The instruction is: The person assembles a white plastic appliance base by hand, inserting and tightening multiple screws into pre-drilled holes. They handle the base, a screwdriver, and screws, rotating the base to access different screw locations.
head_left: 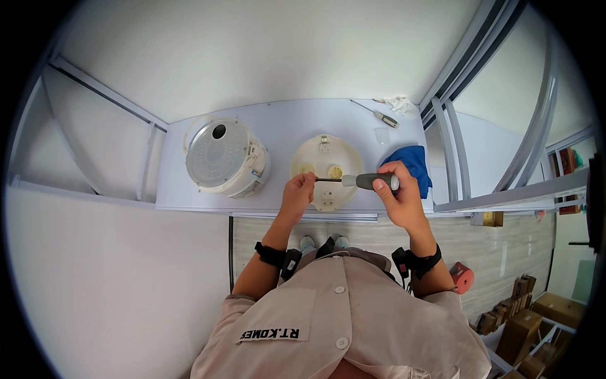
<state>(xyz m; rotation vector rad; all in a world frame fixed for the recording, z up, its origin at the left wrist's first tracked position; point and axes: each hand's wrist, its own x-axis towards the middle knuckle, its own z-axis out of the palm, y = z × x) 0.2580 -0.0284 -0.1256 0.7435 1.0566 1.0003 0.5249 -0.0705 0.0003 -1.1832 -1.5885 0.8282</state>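
My right hand [406,197] is wrapped round the grey handle of a screwdriver [369,182], held level with its dark shaft pointing left. At the tip of that shaft, the fingers of my left hand [298,193] are pinched together. Whether they also hold some small piece is hidden. Beneath the screwdriver lies a round cream plastic cover [325,158], with small metal fittings at its far and near ends. A yellowish round piece [335,172] shows inside it, close to the shaft.
Left on the table [284,120] stands a white round appliance body [227,158] with a metal disc and a dark hole on top. A second screwdriver [379,115], a crumpled white tissue [399,106] and a blue cloth [410,165] lie at the right. Metal frame posts [444,145] flank the table.
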